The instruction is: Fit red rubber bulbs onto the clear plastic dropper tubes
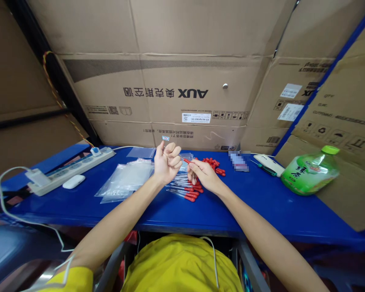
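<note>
My left hand (168,163) is raised over the blue table with its fingers curled in and thumb up. A small blue-and-white label (165,138) sits at the tip of that thumb. My right hand (203,173), just to its right, pinches a slim red-handled tool (186,161), whose far end I cannot make out. Beneath and between both hands lies a spread of similar red-handled tools (191,195) with thin metal shafts, their exact kind too small to tell. More red handles (213,162) are heaped behind my right hand. Clear plastic bags (124,180) lie stacked left of my left hand.
A white power strip (76,167) with plugs and cables runs along the left, near a white rounded case (74,181). On the right are a blurred-out flat item (239,161), a white device (270,164), a green-handled tool (267,169) and a green bottle (310,172). Cardboard walls (170,73) enclose the table.
</note>
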A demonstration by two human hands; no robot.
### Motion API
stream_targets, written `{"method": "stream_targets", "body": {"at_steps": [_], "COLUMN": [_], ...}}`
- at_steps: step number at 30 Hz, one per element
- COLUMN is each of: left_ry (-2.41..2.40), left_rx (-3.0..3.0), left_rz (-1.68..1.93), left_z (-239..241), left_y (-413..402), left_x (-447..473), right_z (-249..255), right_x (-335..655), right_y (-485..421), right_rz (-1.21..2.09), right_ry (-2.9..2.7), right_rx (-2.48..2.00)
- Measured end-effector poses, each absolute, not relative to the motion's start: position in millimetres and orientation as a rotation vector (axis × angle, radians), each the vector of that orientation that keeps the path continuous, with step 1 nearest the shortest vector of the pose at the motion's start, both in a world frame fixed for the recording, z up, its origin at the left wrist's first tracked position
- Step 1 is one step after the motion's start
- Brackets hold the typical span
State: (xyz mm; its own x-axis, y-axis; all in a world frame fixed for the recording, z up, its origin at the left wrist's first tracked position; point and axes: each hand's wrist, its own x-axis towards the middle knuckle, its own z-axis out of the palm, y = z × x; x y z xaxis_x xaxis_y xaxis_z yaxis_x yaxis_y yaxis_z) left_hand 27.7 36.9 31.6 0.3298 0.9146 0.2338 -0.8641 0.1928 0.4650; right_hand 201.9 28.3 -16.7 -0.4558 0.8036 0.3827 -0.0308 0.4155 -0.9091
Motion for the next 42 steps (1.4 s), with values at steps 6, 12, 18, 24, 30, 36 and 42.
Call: {"method": "stream_targets", "body": {"at_steps": [6, 12, 18, 24, 30, 36, 42], "left_ry": [0.077, 0.058, 0.053, 0.064, 0.066, 0.068, 0.057], "left_rx": [0.542, 0.503, 0.494, 0.515, 0.518, 0.492, 0.505], "left_rz": [1.248, 1.250, 1.249, 1.254, 1.247, 1.243, 1.221], "left_z": [30.6, 28.9, 27.9, 27.5, 27.8, 27.6, 25.7], "left_y": [35.9, 36.1, 36.0, 35.2, 35.0, 34.0, 34.5], "left_x": [30.9, 33.0, 33.6, 34.3, 34.3, 35.2, 35.3], "right_z": [-17.8, -17.4, -17.2, -16.5, -15.0, -15.9, -14.7], "right_x": [200.2, 199.0, 198.2, 198.6, 198.9, 198.9, 199.7], "right_y": [26.2, 24.4, 23.8, 23.1, 21.9, 22.7, 23.5], "right_rz": [1.036, 0.981, 0.961, 0.944, 0.919, 0.899, 0.884], "right_ry": [-1.813, -1.822, -1.820, -1.826, -1.837, -1.844, -1.845], "right_rx": [-0.694, -0.699, -0.704, -0.702, -0.712, -0.722, -0.707]}}
